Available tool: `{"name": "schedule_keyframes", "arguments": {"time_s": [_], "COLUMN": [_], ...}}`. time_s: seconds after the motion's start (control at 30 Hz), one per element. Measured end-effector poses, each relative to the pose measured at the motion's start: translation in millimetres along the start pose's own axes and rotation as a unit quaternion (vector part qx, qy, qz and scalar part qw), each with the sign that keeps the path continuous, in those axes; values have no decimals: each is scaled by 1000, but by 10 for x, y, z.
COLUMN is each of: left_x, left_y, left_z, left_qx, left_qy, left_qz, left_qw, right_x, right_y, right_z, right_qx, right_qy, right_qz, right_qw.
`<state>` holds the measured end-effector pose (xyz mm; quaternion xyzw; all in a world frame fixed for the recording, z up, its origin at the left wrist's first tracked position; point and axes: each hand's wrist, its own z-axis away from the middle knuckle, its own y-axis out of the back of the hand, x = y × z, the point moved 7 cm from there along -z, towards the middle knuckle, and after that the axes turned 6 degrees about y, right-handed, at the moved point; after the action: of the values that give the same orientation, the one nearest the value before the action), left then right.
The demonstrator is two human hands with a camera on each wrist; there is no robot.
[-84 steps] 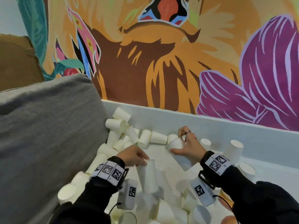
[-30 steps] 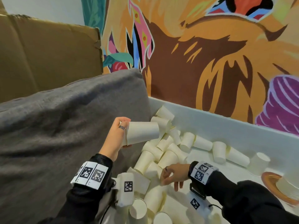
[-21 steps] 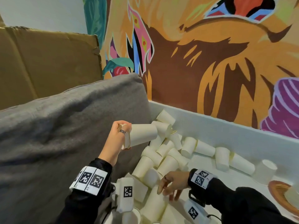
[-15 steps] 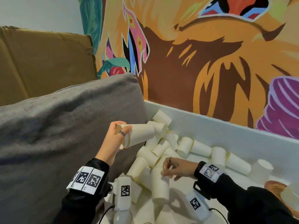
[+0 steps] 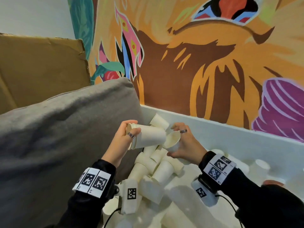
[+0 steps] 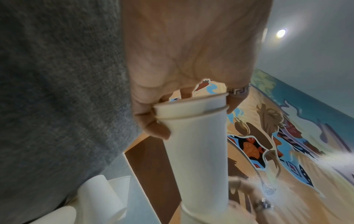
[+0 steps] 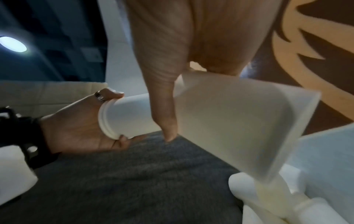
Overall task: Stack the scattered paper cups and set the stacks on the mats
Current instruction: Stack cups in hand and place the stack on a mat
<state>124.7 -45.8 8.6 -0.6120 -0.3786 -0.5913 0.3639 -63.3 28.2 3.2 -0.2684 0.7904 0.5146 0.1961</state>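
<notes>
My left hand point(image 5: 130, 130) grips a short stack of white paper cups point(image 5: 148, 136) near its rims, and the stack lies sideways in the air. The left wrist view shows the stack point(image 6: 197, 151) running away from my left hand point(image 6: 159, 121). My right hand point(image 5: 177, 142) holds a single paper cup point(image 5: 171, 139) with its open mouth against the stack's closed end. In the right wrist view this cup point(image 7: 239, 121) is blurred under my right hand point(image 7: 166, 115), with the stack point(image 7: 130, 116) behind it. A pile of loose cups point(image 5: 158, 165) lies below both hands.
A grey cushion point(image 5: 57, 137) fills the left side, with cardboard point(image 5: 41, 68) behind it. A white ledge point(image 5: 213, 129) runs below the painted wall. More cups point(image 5: 261, 163) lie at the right, near the edge of a brown mat point(image 5: 273, 182).
My right hand took a cup from the pile and lifted it to the closed end of the stack. My left hand kept hold of the stack.
</notes>
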Motion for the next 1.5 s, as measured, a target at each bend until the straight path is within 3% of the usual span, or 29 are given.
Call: {"name": "schedule_keyframes", "arguments": {"time_s": [0.1, 0.3, 0.4, 0.53, 0.7, 0.77, 0.8, 0.87, 0.93, 1.03, 1.23, 1.3, 1.37, 1.5], "left_x": [-15, -51, -46, -73, -128, -145, -154, -167, -172, -171, -182, -184, -177, -138], "left_y": [-66, -218, -137, 151, 492, 569, 592, 618, 635, 666, 706, 711, 696, 614], "left_z": [-16, 64, 54, -29, -97, -109, -112, -109, -98, -78, -49, -55, -66, -89], "left_qx": [-28, -113, -94, -31, 25, 34, 35, 34, 33, 35, 36, 34, 32, 23], "left_qy": [-2, 2, -12, -17, -9, -8, -8, -8, -9, -10, -10, -11, -12, -20], "left_qz": [-29, -36, -40, -21, -18, -22, -23, -20, -20, -25, -34, -35, -34, -31], "left_qw": [999, 993, 995, 999, 999, 999, 999, 999, 999, 999, 999, 999, 999, 999], "right_x": [-267, -689, -782, -559, 44, 220, 299, 423, 482, 511, 631, 667, 643, 455], "right_y": [-89, -271, -338, -298, -436, -646, -807, -1192, -1509, -1785, -1958, -1921, -1771, -1228], "right_z": [-72, -82, -81, -86, -5, 20, 35, 90, 157, 195, 213, 233, 234, 116], "right_qx": [-7, 39, 45, 54, 76, 15, -55, -218, -322, -403, -451, -451, -419, -283], "right_qy": [79, 134, 146, 80, -70, -112, -125, -129, -119, -105, -135, -148, -162, -129], "right_qz": [39, 167, 157, 66, -34, -16, 15, 91, 130, 203, 327, 299, 226, 122], "right_qw": [996, 976, 976, 993, 994, 994, 991, 963, 930, 886, 819, 828, 864, 943]}}
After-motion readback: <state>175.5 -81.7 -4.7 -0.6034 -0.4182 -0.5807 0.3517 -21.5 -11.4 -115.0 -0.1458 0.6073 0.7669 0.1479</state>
